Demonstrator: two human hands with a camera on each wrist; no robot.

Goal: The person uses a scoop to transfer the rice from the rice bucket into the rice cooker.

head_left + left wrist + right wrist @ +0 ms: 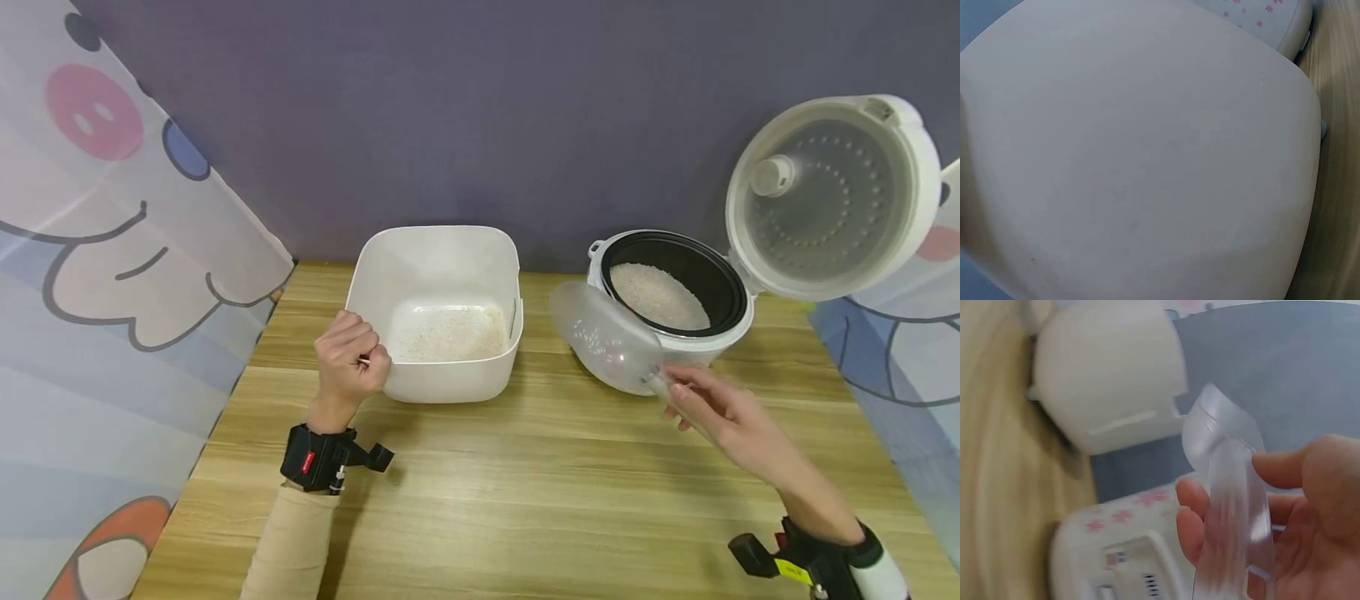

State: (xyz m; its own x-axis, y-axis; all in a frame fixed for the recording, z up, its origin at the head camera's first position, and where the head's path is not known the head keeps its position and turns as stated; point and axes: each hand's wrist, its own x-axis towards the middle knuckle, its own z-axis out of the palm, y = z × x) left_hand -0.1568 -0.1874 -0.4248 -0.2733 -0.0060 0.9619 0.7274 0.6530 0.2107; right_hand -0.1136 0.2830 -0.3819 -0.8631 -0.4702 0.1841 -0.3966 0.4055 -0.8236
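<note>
My left hand (349, 358) grips the near-left rim of a white plastic bin (435, 383), its fingers curled over the edge. A thin scatter of rice (453, 333) lies on the bin's bottom. Between thumb and fingers, my right hand (731, 421) holds the handle of a clear plastic scoop (1232, 481). The scoop's blurred bowl reaches over the front-left side of a white rice cooker (731, 321); whether grains lie in it is hard to tell. White rice (660, 296) fills part of the cooker's dark inner pot (705, 271). Only the bin's outer wall (1147, 137) fills the left wrist view.
The cooker's lid (832, 200) stands raised at the right. Behind bin and cooker rises a grey-purple panel (450, 117). Cartoon-printed cloth (97, 333) hangs along the left, with more at the right. Everything stands on a wood-grain table (517, 500).
</note>
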